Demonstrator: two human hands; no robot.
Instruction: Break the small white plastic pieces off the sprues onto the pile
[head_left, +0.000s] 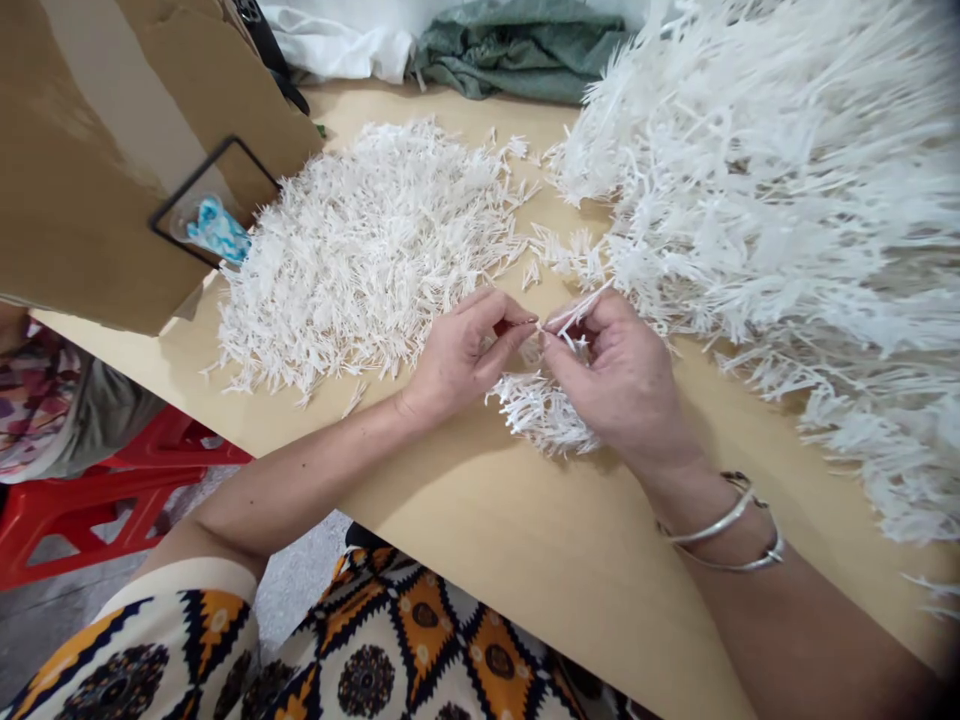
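Note:
My left hand [474,350] and my right hand [616,370] meet fingertip to fingertip above the table. The right thumb and fingers pinch a thin white branched plastic sprig [589,303], whose stem sticks out past the knuckles. The left thumb and forefinger are closed on its near end; the exact point of grip is too small to make out. Just below the right hand lies a small bunch of white sprigs [541,412], partly covered by that hand. A wide heap of short white sprigs [375,250] spreads beyond the left hand.
A larger, taller pile of white branched pieces [787,210] covers the right side of the table [480,560]. At the left stands a cardboard box [112,150] with a blue-and-white item [217,230] at its side. Green cloth [517,50] lies behind; a red stool [97,510] stands left.

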